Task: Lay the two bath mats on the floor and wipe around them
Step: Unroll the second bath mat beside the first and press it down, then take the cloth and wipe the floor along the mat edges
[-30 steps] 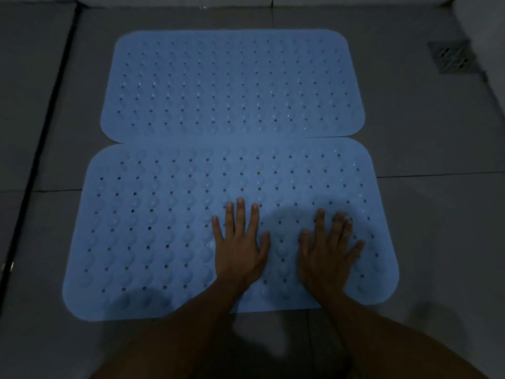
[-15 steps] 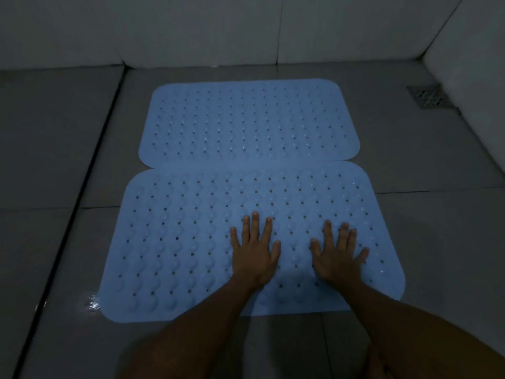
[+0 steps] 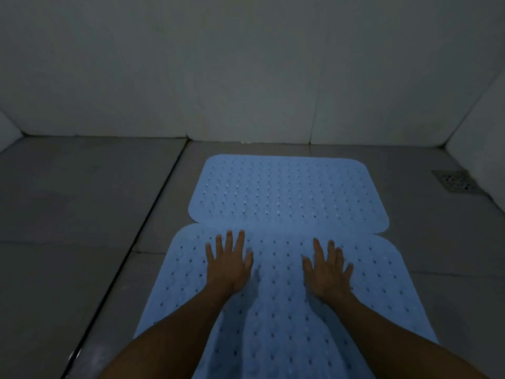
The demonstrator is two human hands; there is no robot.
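Both hands flat, fingers spread, palms down on near mat [image 3: 276, 310]: left hand [image 3: 228, 265] toward its 10 o'clock part, right hand [image 3: 326, 272] toward 2 o'clock. Far mat [image 3: 287, 195] at 12 o'clock, edges touching. Floor [image 3: 82, 214] around; drain [image 3: 455, 181] at 2 o'clock.
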